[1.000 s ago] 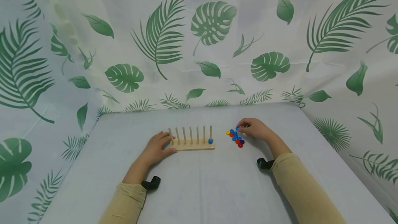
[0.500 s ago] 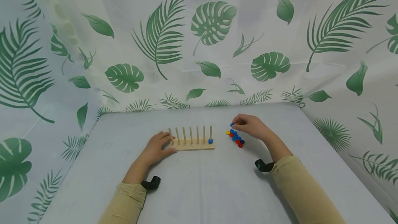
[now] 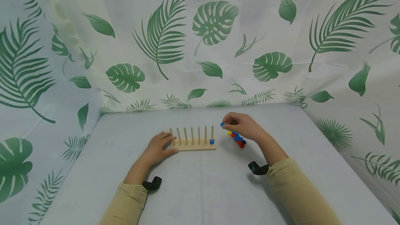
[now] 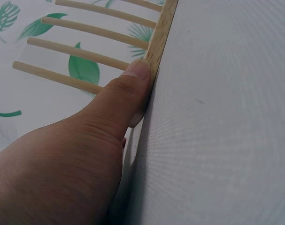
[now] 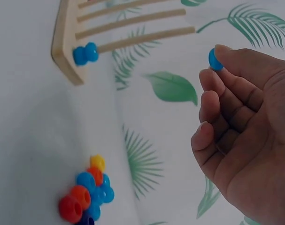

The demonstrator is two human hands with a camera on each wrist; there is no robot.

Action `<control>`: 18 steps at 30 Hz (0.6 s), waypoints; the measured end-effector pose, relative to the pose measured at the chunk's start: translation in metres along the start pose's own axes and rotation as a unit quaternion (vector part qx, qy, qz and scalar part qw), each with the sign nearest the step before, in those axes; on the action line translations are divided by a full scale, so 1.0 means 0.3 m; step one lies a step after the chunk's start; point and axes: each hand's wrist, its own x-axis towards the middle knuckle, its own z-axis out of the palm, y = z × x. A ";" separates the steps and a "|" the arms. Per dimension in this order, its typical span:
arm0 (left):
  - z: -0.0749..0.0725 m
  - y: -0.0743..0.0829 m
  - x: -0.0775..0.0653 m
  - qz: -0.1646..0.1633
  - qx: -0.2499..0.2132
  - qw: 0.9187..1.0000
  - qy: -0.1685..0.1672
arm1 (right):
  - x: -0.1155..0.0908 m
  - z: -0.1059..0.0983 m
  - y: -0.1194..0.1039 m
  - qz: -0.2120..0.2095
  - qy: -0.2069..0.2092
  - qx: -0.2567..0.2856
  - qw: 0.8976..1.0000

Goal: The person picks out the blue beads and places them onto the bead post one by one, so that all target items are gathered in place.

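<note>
A wooden peg rack [image 3: 194, 147] stands on the table, several upright pegs along its base. Two blue beads [image 5: 86, 54] are stacked at the foot of its rightmost peg. My left hand [image 3: 157, 150] grips the rack's left end, the thumb [image 4: 135, 75] against the base's front side; its other fingers are mostly hidden in the left wrist view. Between thumb and index finger, my right hand [image 3: 243, 125] pinches a blue bead [image 5: 216, 59], raised off the table to the right of the rightmost peg's tip and apart from it.
Loose red, orange, blue, dark blue and yellow beads [image 5: 86, 187] lie in a cluster right of the rack, below my right hand. A white cloth [image 3: 200, 186] covers the table. Leaf-printed curtains [image 3: 212, 51] rise behind it and at the sides.
My right hand has lifted the blue bead from the cluster and carried it left toward the rack. The left hand and the rack have stayed in place.
</note>
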 end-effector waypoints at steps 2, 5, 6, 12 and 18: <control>0.001 -0.002 0.001 0.002 0.002 1.000 0.002 | 0.004 0.012 -0.012 -0.008 0.003 0.003 1.000; 0.001 -0.003 0.001 0.004 0.002 1.000 0.003 | 0.011 0.030 -0.029 -0.017 0.011 0.012 1.000; 0.001 -0.003 0.001 0.005 0.002 1.000 0.003 | 0.014 0.036 -0.033 -0.020 0.014 0.014 1.000; 0.004 -0.008 0.001 0.010 0.004 1.000 0.006 | 0.033 0.069 -0.053 -0.031 0.020 0.018 0.999; 0.005 -0.012 0.004 0.009 0.006 1.000 0.005 | 0.044 0.089 -0.053 -0.028 0.017 0.023 0.999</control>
